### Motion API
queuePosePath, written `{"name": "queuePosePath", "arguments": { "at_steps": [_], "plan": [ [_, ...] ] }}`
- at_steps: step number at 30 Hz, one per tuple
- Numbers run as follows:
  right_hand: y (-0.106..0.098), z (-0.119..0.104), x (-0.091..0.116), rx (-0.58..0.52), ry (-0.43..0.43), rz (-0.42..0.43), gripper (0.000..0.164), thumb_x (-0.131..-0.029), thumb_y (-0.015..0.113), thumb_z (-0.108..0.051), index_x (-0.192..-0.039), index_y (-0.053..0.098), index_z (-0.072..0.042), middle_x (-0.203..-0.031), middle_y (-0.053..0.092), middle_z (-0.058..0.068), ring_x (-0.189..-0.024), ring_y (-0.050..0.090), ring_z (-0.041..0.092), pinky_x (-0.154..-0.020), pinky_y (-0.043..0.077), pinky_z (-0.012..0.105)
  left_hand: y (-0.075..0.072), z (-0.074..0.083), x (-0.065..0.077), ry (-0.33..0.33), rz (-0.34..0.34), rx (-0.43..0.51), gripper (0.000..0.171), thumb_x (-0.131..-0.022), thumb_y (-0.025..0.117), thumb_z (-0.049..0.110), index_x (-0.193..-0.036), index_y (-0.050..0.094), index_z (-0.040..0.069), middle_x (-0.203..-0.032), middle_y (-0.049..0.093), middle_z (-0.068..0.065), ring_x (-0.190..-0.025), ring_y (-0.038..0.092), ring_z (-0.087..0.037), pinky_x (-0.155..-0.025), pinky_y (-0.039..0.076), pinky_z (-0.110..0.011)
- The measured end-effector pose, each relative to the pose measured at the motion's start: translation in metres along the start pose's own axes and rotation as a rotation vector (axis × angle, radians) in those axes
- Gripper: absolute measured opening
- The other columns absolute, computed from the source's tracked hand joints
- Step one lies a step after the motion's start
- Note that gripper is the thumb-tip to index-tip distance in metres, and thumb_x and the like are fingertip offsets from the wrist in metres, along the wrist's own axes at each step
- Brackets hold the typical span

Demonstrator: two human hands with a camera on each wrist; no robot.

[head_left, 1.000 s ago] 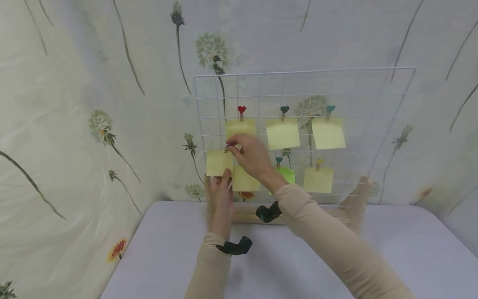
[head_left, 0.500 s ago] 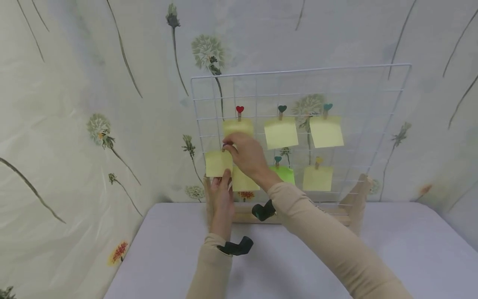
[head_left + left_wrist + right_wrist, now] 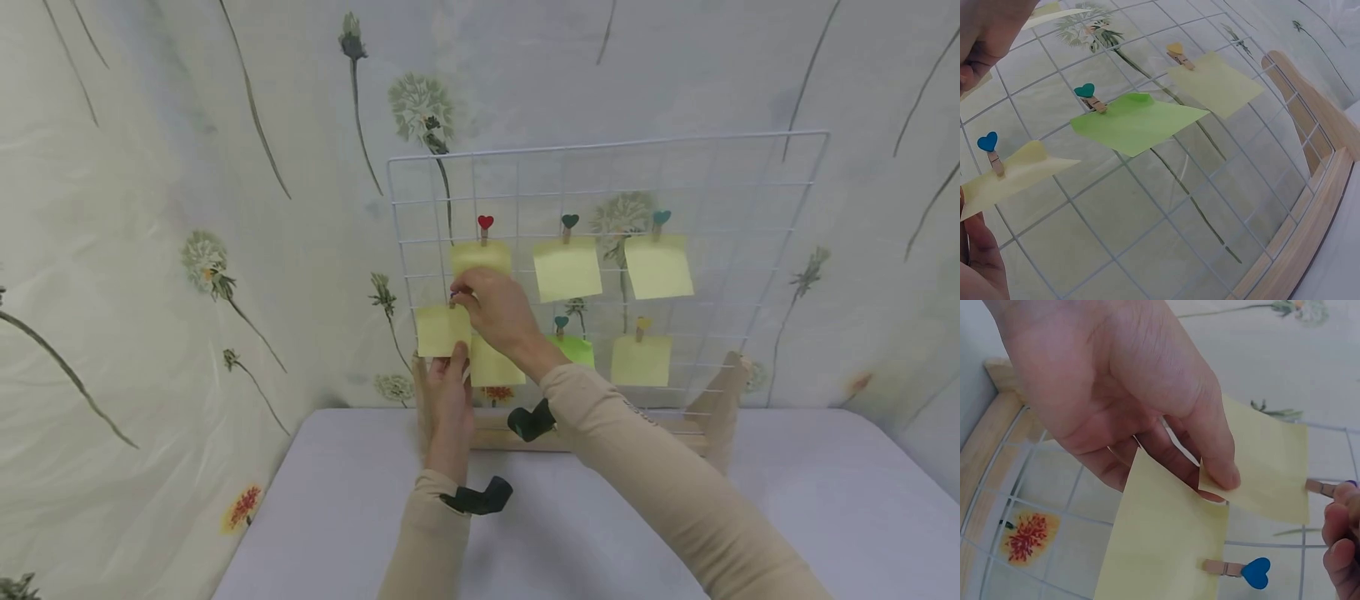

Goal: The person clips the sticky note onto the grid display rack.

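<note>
My left hand (image 3: 450, 404) pinches the bottom right corner of a yellow sticky note (image 3: 437, 332) at the left side of a white wire grid (image 3: 611, 147). In the right wrist view the left thumb lies across that corner. My right hand (image 3: 501, 315) pinches a small wooden clothespin (image 3: 1318, 487) with a purple top, its tip at the note's top edge. Just right of this note hangs another yellow note (image 3: 1160, 544), held by a clothespin with a blue heart (image 3: 1256, 573); the right hand hides that clothespin in the head view.
The grid stands in a wooden base (image 3: 720, 417) on a white table (image 3: 637, 517). Higher up hang yellow notes on clothespins with red (image 3: 486, 222), dark green (image 3: 570, 221) and teal hearts (image 3: 661, 217). A green note (image 3: 1138, 125) and another yellow note (image 3: 1216, 84) hang lower right.
Both hands stay at the same note and clothespin, with only slight shifts of the right fingers. The head view has moved a little.
</note>
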State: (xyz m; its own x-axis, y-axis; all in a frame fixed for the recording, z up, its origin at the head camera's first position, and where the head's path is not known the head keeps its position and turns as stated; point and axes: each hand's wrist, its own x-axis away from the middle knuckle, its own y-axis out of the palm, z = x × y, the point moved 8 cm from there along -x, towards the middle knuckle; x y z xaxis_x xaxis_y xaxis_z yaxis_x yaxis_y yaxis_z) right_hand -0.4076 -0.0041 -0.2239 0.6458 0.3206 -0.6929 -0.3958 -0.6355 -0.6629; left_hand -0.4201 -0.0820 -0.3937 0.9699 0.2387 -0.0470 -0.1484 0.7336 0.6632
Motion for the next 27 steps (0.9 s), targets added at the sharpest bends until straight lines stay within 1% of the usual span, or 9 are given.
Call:
{"name": "queuePosePath", "arguments": {
  "at_steps": [4, 8, 12, 19, 23, 27],
  "plan": [
    [-0.0002, -0.0005, 0.0000, -0.002, 0.005, -0.007, 0.007, -0.089, 0.064, -0.011, -0.093, 0.069, -0.007, -0.092, 0.069, 0.005, -0.088, 0.065, 0.019, -0.080, 0.053, 0.033, -0.0005, -0.0027, -0.0011, -0.010, 0.007, 0.001, 0.033, -0.086, 0.068, 0.028, -0.114, 0.062, 0.011, -0.098, 0.063, 0.004, -0.098, 0.058, -0.013, -0.090, 0.047, -0.030],
    [-0.0001, 0.0016, -0.0005, 0.018, 0.017, -0.003, 0.007, -0.089, 0.064, -0.011, -0.093, 0.069, -0.007, -0.092, 0.069, 0.005, -0.088, 0.066, 0.020, -0.080, 0.053, 0.034, 0.0018, -0.0043, -0.0016, -0.018, -0.009, -0.009, 0.035, -0.087, 0.067, 0.029, -0.116, 0.060, 0.012, -0.100, 0.062, 0.003, -0.100, 0.056, -0.014, -0.092, 0.045, -0.031],
    [0.0004, 0.0020, -0.0025, 0.042, 0.012, 0.003, 0.008, -0.089, 0.064, -0.010, -0.094, 0.069, -0.007, -0.093, 0.069, 0.005, -0.088, 0.066, 0.020, -0.080, 0.053, 0.034, 0.0045, -0.0023, -0.0019, -0.011, -0.017, -0.017, 0.038, -0.087, 0.067, 0.030, -0.120, 0.059, 0.012, -0.105, 0.062, 0.002, -0.103, 0.056, -0.014, -0.093, 0.045, -0.032],
    [0.0011, 0.0004, -0.0054, 0.059, 0.020, -0.002, 0.009, -0.089, 0.064, -0.010, -0.095, 0.069, -0.006, -0.093, 0.069, 0.006, -0.089, 0.066, 0.021, -0.080, 0.053, 0.035, 0.0068, 0.0015, -0.0025, 0.000, -0.028, -0.016, 0.036, -0.089, 0.065, 0.027, -0.120, 0.059, 0.010, -0.104, 0.064, 0.003, -0.102, 0.058, -0.013, -0.095, 0.045, -0.032],
    [0.0029, -0.0011, -0.0053, 0.058, 0.025, -0.017, 0.009, -0.089, 0.063, -0.009, -0.095, 0.069, -0.006, -0.094, 0.069, 0.007, -0.090, 0.066, 0.022, -0.081, 0.053, 0.035, 0.0056, 0.0027, -0.0020, 0.005, -0.031, -0.031, 0.036, -0.089, 0.064, 0.028, -0.120, 0.058, 0.010, -0.105, 0.063, 0.003, -0.103, 0.057, -0.013, -0.096, 0.044, -0.032],
    [0.0040, -0.0028, -0.0043, 0.045, 0.029, -0.028, 0.009, -0.089, 0.063, -0.008, -0.095, 0.069, -0.005, -0.094, 0.069, 0.008, -0.090, 0.065, 0.023, -0.082, 0.053, 0.035, 0.0033, 0.0017, -0.0008, -0.010, -0.020, -0.038, 0.037, -0.089, 0.065, 0.029, -0.120, 0.058, 0.010, -0.104, 0.063, 0.003, -0.102, 0.057, -0.013, -0.094, 0.045, -0.032]
  ]
}}
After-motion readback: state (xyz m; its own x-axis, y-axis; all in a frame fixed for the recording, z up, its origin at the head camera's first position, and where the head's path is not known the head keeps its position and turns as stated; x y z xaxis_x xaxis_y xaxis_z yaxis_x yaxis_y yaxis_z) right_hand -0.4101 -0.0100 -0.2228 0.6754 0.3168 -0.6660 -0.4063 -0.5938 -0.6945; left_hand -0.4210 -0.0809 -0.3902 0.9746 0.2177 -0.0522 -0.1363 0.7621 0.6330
